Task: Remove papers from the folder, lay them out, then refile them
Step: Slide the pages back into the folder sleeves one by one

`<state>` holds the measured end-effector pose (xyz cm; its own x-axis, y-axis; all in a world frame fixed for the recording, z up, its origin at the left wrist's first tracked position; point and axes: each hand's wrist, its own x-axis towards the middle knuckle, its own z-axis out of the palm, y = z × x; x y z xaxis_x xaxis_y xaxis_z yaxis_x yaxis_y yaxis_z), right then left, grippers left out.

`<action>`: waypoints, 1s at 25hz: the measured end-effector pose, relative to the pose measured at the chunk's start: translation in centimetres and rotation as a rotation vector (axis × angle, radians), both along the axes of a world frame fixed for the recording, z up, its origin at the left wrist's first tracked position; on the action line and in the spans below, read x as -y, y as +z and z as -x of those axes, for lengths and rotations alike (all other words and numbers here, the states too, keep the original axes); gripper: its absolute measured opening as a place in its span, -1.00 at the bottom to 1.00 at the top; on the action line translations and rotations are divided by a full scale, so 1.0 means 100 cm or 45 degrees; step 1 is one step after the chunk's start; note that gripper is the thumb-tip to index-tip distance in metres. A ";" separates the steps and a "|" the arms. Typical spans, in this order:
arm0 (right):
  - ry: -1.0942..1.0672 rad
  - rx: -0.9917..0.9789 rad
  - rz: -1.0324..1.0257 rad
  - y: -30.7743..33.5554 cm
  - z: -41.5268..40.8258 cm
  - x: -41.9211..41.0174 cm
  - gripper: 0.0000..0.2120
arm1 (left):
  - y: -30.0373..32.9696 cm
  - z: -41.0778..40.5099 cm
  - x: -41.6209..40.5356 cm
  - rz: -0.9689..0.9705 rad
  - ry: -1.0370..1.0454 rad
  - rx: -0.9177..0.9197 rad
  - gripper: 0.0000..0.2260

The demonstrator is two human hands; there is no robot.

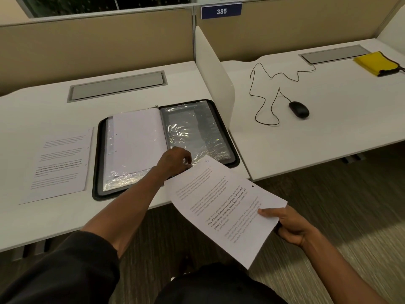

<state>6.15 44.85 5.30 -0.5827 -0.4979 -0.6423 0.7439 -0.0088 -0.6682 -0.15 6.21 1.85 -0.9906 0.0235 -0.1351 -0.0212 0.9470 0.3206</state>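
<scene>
A black folder [97,154] lies open on the white desk [43,106], with shiny plastic sleeves on both sides. A white sheet sits in the left sleeve [135,139]; the right sleeve [197,130] looks dark. My left hand [174,160] rests at the lower edge of the right sleeve, fingers curled on the plastic. My right hand [289,224] pinches a printed sheet [223,209] by its lower right edge, holding it over the desk's front edge with its top corner near the folder. Another printed sheet [61,165] lies flat to the left of the folder.
A white divider panel [213,73] stands just right of the folder. Beyond it, the neighbouring desk carries a black mouse [299,109] with a looping cable and a yellow pouch [377,63]. Grey cable hatches sit at the back of both desks. Carpet lies below.
</scene>
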 end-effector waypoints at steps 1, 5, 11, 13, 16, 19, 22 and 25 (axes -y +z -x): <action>-0.021 0.009 0.010 -0.001 0.001 0.000 -0.10 | 0.000 0.001 0.001 0.008 -0.005 0.005 -0.94; -0.023 0.032 0.026 -0.002 0.000 -0.002 -0.01 | 0.001 0.003 0.003 0.035 -0.022 -0.003 -0.90; -0.039 0.057 0.045 -0.004 0.000 0.002 -0.10 | -0.006 -0.004 -0.002 0.020 -0.005 -0.109 -0.83; -0.063 0.062 0.049 -0.002 0.001 0.003 -0.29 | -0.007 -0.004 -0.004 0.005 -0.001 -0.124 -0.86; -0.158 0.040 0.029 -0.002 0.004 0.002 -0.51 | -0.013 -0.004 -0.007 0.007 -0.022 -0.130 -0.80; -0.197 0.046 0.029 -0.002 0.005 0.002 -0.53 | -0.019 -0.005 -0.006 0.021 -0.060 -0.156 -0.76; -0.188 0.055 0.035 -0.005 0.002 0.003 -0.54 | -0.021 -0.007 -0.007 0.028 -0.079 -0.203 -0.76; -0.269 0.047 0.062 -0.010 0.000 0.006 -0.53 | -0.022 -0.008 -0.010 0.068 -0.127 -0.255 -0.78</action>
<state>6.14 44.25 4.28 -0.6541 -0.3978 -0.6434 0.7460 -0.1986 -0.6356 0.62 7.17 -0.30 -0.9908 0.1211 0.0601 0.1326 0.9569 0.2582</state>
